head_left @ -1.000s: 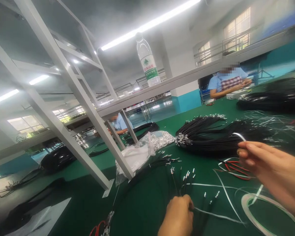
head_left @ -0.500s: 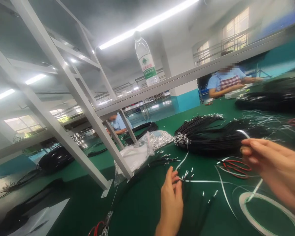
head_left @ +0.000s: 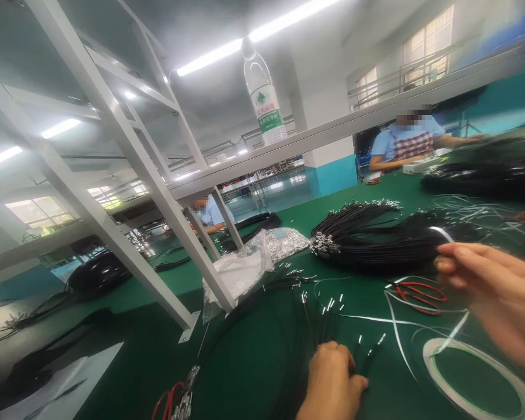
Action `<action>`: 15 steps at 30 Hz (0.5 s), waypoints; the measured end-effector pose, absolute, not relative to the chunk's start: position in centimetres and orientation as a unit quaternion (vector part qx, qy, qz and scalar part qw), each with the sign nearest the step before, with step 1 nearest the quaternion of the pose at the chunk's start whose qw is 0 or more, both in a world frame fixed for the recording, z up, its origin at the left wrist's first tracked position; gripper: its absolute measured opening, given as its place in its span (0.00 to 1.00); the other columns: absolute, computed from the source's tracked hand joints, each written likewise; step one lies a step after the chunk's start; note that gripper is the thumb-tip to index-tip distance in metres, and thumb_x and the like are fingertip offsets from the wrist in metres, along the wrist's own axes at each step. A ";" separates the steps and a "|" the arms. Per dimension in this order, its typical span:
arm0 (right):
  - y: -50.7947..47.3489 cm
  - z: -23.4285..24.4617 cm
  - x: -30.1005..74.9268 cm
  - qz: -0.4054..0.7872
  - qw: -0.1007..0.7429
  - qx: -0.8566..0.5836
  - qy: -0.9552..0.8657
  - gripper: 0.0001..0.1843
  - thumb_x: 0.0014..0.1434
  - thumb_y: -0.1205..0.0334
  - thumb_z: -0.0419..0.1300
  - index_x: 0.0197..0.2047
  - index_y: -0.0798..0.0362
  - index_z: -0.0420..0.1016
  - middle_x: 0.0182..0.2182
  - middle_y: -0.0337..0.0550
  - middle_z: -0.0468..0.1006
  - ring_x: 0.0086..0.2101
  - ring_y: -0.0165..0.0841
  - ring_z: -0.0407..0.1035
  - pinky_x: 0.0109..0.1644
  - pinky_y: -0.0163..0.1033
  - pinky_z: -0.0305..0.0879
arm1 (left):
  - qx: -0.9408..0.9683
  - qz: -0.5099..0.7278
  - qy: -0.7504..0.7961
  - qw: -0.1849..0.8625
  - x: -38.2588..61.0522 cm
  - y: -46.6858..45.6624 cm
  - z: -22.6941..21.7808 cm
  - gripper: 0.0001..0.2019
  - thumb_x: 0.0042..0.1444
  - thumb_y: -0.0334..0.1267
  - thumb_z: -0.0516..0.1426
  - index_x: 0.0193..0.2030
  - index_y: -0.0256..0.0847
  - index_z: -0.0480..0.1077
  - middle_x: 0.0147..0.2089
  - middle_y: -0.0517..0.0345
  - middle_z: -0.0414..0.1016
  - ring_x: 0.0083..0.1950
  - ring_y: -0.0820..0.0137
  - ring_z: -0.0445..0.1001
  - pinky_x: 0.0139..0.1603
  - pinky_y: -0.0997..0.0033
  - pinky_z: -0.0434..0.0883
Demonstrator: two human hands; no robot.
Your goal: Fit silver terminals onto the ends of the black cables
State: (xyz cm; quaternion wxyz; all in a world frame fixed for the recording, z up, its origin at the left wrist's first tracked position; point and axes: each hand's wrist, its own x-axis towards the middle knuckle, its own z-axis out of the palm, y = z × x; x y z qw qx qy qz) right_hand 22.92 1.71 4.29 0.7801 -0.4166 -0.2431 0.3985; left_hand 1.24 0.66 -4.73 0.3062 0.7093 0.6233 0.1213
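Observation:
My left hand [head_left: 332, 382] is closed around a small bunch of thin black wires [head_left: 328, 318] with metal terminal ends, low on the green table [head_left: 262, 356]. Raised at the right edge, my right hand [head_left: 494, 297] pinches a thin white strip [head_left: 441, 233] between thumb and fingers. That strip runs down toward a white coil [head_left: 472, 396] lying flat on the table. A large bundle of black wires [head_left: 385, 242] lies just behind my right hand. Red scissor handles [head_left: 417, 291] rest under it.
A clear bag of metal terminals [head_left: 284, 245] and a white bag [head_left: 234, 277] lie beside a white frame leg [head_left: 157, 216]. A water bottle [head_left: 265, 99] stands on the shelf rail. Two other people work at the back of the table. More black wire piles [head_left: 485, 175] lie far right.
My left hand, which had opened and reached forward to the terminal ends, has pulled back and closed on the wire bunch. My right hand has kept its pinch on the strip, shifting slightly right.

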 end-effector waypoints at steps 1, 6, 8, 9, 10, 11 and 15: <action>1.7 4.3 22.9 0.401 0.779 -0.418 -0.241 0.19 0.25 0.57 0.74 0.25 0.53 0.80 0.25 0.40 0.76 0.26 0.26 0.68 0.25 0.20 0.69 | 0.712 0.123 0.623 0.300 1.4 0.7 -4.8 0.06 0.47 0.31 0.63 0.34 0.35 0.78 0.41 0.45 0.77 0.45 0.56 0.73 0.45 0.63 0.64; 1.7 4.6 22.4 0.419 0.768 -0.431 -0.223 0.19 0.22 0.59 0.73 0.24 0.54 0.80 0.23 0.41 0.75 0.25 0.27 0.66 0.22 0.21 0.67 | 0.711 0.138 0.632 0.274 0.7 1.1 -4.2 0.09 0.55 0.32 0.55 0.38 0.36 0.76 0.39 0.48 0.79 0.40 0.61 0.75 0.39 0.67 0.65; 1.7 4.6 22.2 0.425 0.763 -0.434 -0.221 0.20 0.21 0.59 0.73 0.24 0.54 0.80 0.23 0.42 0.76 0.24 0.27 0.66 0.20 0.21 0.67 | 0.708 0.128 0.640 0.272 0.4 1.2 -4.1 0.10 0.56 0.31 0.54 0.40 0.37 0.76 0.39 0.48 0.80 0.39 0.62 0.76 0.38 0.67 0.66; 1.7 4.6 22.1 0.427 0.761 -0.435 -0.221 0.20 0.21 0.59 0.73 0.24 0.54 0.80 0.23 0.42 0.76 0.24 0.28 0.66 0.20 0.21 0.66 | 0.707 0.118 0.643 0.270 0.2 1.2 -4.1 0.10 0.55 0.30 0.55 0.40 0.37 0.77 0.39 0.47 0.80 0.40 0.60 0.77 0.39 0.66 0.67; 1.8 4.6 22.1 0.428 0.761 -0.435 -0.221 0.20 0.21 0.59 0.73 0.24 0.54 0.80 0.23 0.42 0.76 0.24 0.27 0.66 0.20 0.21 0.66 | 0.704 0.104 0.649 0.268 0.1 1.2 -4.2 0.10 0.54 0.29 0.56 0.40 0.36 0.77 0.39 0.45 0.81 0.41 0.58 0.77 0.41 0.65 0.67; 1.8 4.5 22.1 0.427 0.761 -0.436 -0.221 0.20 0.21 0.59 0.73 0.24 0.54 0.80 0.23 0.41 0.76 0.24 0.27 0.66 0.20 0.21 0.66 | 0.701 0.088 0.655 0.268 -0.1 1.2 -4.2 0.10 0.52 0.28 0.57 0.38 0.35 0.78 0.39 0.43 0.81 0.42 0.56 0.78 0.42 0.63 0.68; 2.2 3.9 22.3 0.421 0.762 -0.441 -0.220 0.20 0.21 0.58 0.73 0.24 0.53 0.79 0.23 0.40 0.76 0.24 0.26 0.66 0.21 0.21 0.67 | 0.694 0.046 0.661 0.282 -1.0 1.2 -4.0 0.09 0.49 0.28 0.59 0.36 0.35 0.80 0.38 0.42 0.82 0.42 0.55 0.79 0.41 0.64 0.69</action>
